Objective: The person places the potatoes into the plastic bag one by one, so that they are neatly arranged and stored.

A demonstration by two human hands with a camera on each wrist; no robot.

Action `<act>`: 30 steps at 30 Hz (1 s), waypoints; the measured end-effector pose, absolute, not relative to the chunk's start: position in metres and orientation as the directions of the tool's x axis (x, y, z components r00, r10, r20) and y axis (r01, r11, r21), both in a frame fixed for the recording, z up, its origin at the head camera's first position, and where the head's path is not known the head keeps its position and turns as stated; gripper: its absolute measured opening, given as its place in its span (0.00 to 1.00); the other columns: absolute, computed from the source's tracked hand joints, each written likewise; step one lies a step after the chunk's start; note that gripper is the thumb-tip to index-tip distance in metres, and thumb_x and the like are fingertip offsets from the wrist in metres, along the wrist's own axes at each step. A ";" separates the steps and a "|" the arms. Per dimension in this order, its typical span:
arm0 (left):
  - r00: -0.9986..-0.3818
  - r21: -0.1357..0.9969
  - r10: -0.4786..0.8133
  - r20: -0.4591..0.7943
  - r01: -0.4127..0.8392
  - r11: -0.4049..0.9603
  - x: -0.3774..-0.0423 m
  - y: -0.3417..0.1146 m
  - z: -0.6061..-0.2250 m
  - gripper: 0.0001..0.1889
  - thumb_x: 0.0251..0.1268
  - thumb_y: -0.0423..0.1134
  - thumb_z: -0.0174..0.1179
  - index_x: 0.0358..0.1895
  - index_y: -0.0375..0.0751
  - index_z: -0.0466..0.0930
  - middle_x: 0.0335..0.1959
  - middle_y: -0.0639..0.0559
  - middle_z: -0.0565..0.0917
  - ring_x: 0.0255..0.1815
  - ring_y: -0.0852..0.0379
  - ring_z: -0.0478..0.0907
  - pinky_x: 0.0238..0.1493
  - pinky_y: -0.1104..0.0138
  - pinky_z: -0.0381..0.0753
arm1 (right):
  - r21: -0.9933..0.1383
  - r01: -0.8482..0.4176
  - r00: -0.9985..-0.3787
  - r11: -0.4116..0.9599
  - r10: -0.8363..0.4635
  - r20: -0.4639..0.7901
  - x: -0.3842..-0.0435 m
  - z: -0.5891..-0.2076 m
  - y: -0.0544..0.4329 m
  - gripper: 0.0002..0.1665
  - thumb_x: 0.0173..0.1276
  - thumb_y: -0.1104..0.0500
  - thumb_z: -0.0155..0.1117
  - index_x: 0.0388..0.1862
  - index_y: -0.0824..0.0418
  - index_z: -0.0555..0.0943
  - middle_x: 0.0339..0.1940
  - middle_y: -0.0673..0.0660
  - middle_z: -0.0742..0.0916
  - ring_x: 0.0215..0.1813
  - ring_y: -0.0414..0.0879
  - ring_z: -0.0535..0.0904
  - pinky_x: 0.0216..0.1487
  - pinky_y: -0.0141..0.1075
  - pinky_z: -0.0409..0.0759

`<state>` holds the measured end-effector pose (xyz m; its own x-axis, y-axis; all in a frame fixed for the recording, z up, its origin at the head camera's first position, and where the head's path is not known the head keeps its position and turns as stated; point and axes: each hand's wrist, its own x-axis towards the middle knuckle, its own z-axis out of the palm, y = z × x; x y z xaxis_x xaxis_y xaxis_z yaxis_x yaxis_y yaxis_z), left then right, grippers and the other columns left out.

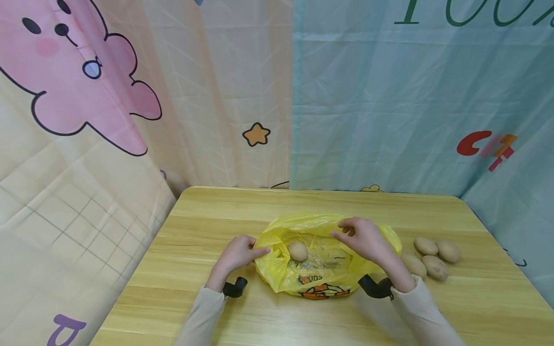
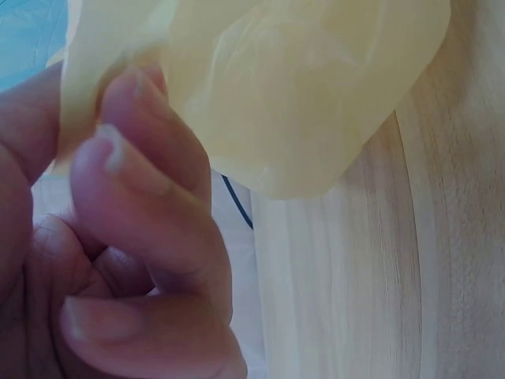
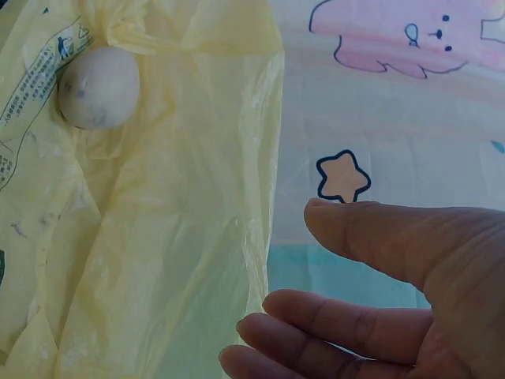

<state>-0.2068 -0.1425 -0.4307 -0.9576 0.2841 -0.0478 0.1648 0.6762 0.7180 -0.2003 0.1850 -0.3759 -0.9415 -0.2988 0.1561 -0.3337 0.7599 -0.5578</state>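
Observation:
A yellow plastic bag [image 1: 320, 283] lies on the table with its mouth spread, and one potato [image 1: 297, 251] rests inside it, showing again as a pale potato [image 3: 99, 87] in the right wrist view. My left hand [image 1: 237, 253] pinches the bag's left rim between thumb and curled fingers [image 2: 150, 213]. Over the bag's right side hovers my right hand [image 1: 365, 240], holding nothing. Its thumb [image 3: 371, 237] stands apart from the loosely bent fingers, whose tips are right at the bag's far edge.
Several potatoes [image 1: 435, 268] sit in a group on the wooden table [image 1: 207, 211], just right of the bag. A printed curtain [image 1: 216, 96] hangs behind the table and along its sides. Black wrist mounts [image 1: 235, 287] stick out from both wrists.

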 end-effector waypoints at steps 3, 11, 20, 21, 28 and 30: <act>-0.958 0.719 0.284 -0.051 0.162 0.676 -0.207 -0.143 -0.430 0.19 0.60 0.53 0.64 0.20 0.44 0.75 0.11 0.55 0.73 0.12 0.61 0.67 0.16 0.68 0.62 | -0.563 -0.329 -0.944 0.758 -0.273 0.184 -0.199 -0.375 0.189 0.23 0.66 0.51 0.65 0.48 0.70 0.81 0.42 0.62 0.85 0.39 0.52 0.80 0.39 0.47 0.78; -0.959 0.719 0.279 -0.059 0.153 0.678 -0.207 -0.143 -0.430 0.19 0.60 0.53 0.64 0.20 0.44 0.75 0.12 0.55 0.73 0.13 0.61 0.68 0.16 0.68 0.63 | -0.572 -0.299 -0.950 0.764 -0.183 0.252 -0.199 -0.368 0.205 0.23 0.67 0.51 0.64 0.50 0.69 0.81 0.44 0.64 0.84 0.44 0.58 0.80 0.39 0.49 0.78; -0.959 0.725 0.278 -0.058 0.151 0.672 -0.206 -0.143 -0.430 0.19 0.60 0.53 0.64 0.20 0.43 0.75 0.12 0.56 0.73 0.13 0.61 0.67 0.16 0.69 0.62 | -0.575 -0.235 -0.966 0.784 -0.123 0.227 -0.198 -0.355 0.226 0.31 0.69 0.43 0.58 0.52 0.70 0.79 0.46 0.66 0.84 0.47 0.61 0.78 0.40 0.52 0.77; -0.959 0.726 0.279 -0.059 0.150 0.671 -0.206 -0.143 -0.430 0.19 0.60 0.53 0.64 0.20 0.43 0.75 0.12 0.56 0.73 0.13 0.61 0.67 0.16 0.69 0.62 | -0.573 -0.234 -0.966 0.786 -0.121 0.229 -0.197 -0.355 0.227 0.31 0.69 0.42 0.58 0.52 0.70 0.79 0.46 0.66 0.84 0.47 0.60 0.78 0.40 0.52 0.77; -0.957 0.725 0.284 -0.057 0.156 0.671 -0.207 -0.143 -0.430 0.19 0.60 0.53 0.64 0.20 0.43 0.76 0.12 0.55 0.73 0.13 0.61 0.68 0.17 0.69 0.63 | -0.575 -0.240 -0.961 0.783 -0.107 0.255 -0.197 -0.358 0.238 0.29 0.69 0.46 0.59 0.52 0.71 0.78 0.47 0.67 0.83 0.47 0.61 0.78 0.41 0.52 0.77; -0.957 0.725 0.285 -0.057 0.156 0.670 -0.207 -0.143 -0.431 0.19 0.60 0.53 0.64 0.20 0.43 0.76 0.12 0.55 0.73 0.13 0.61 0.68 0.17 0.68 0.64 | -0.575 -0.240 -0.960 0.782 -0.103 0.260 -0.197 -0.358 0.241 0.29 0.70 0.46 0.59 0.53 0.72 0.78 0.47 0.68 0.83 0.47 0.62 0.78 0.40 0.52 0.77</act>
